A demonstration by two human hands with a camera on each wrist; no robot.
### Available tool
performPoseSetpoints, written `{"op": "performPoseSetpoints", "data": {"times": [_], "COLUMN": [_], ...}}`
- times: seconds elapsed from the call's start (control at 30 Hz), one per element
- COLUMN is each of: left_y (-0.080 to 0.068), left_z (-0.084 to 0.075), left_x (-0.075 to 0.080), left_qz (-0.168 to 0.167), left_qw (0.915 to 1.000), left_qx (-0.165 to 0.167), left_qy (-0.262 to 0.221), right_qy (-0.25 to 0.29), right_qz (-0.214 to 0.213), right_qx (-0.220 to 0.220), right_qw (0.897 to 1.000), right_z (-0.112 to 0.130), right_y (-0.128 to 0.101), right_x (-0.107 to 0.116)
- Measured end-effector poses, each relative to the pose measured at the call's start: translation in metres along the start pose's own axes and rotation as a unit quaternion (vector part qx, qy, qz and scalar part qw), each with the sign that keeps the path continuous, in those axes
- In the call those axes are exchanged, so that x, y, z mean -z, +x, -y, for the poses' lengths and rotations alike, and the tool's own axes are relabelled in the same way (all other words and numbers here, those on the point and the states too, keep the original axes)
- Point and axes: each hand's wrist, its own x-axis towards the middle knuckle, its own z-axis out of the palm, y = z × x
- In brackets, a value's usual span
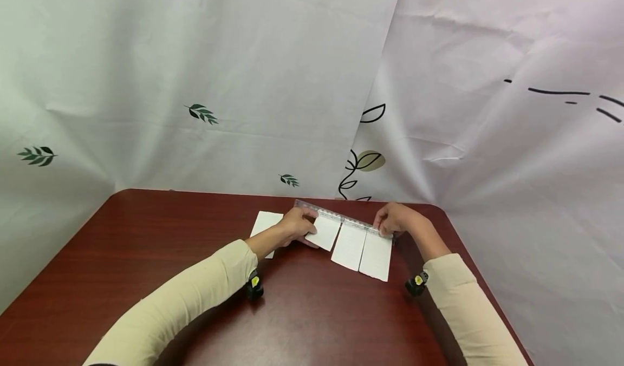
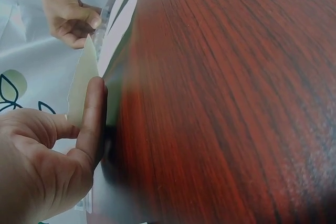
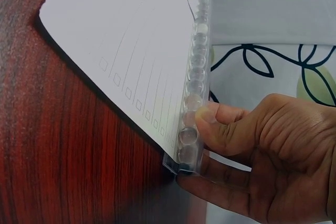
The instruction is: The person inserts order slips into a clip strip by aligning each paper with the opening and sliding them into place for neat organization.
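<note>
Left hand fingers pinching a small paper sheet, right hand fingers gripping clear binding rail, checklist page with empty checkboxes

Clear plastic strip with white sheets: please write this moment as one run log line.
left hand pinches small white sheet | right hand grips clear plastic strip end | lined white sheets held in strip | dark red wooden table

Light was bright, even and soft. The table showed faint glare near the sleeves. The left hand was blurred; the head view bent at its edges.
</note>
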Motion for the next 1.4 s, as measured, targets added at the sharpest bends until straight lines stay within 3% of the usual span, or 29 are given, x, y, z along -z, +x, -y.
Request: {"op": "performPoseSetpoints", "data": {"times": [0.4,0.53,0.73,0.97,1.1,1.4], "left_y": [0.001,0.001,0.000,0.001,0.000,-0.001], "left_z": [0.001,0.001,0.001,0.001,0.001,0.000], "left_x": [0.000,-0.001,-0.001,-0.004,-0.004,0.006], "left_qz": [0.001,0.003,-0.022,-0.012,-0.024,-0.007], "left_qw": [0.9994,0.9998,0.9974,0.9985,0.9961,0.9975], "left_qx": [-0.003,-0.011,-0.017,-0.018,-0.012,-0.012], "left_qy": [-0.034,-0.014,0.066,0.051,0.085,0.069], "right_qy": [-0.007,-0.008,-0.004,-0.001,-0.001,0.000], "right_qz": [-0.001,-0.001,-0.001,-0.002,-0.003,-0.002], "right_qx": [0.000,-0.005,-0.008,-0.008,-0.008,-0.006], "right_qw": [1.000,1.000,1.000,1.000,1.000,1.000], "right_z": [0.001,0.000,-0.001,-0.003,-0.004,-0.002], "right_y": [0.000,0.000,0.000,0.000,0.001,0.002], "right_x": [0.001,0.000,0.000,-0.002,-0.002,0.000]}}
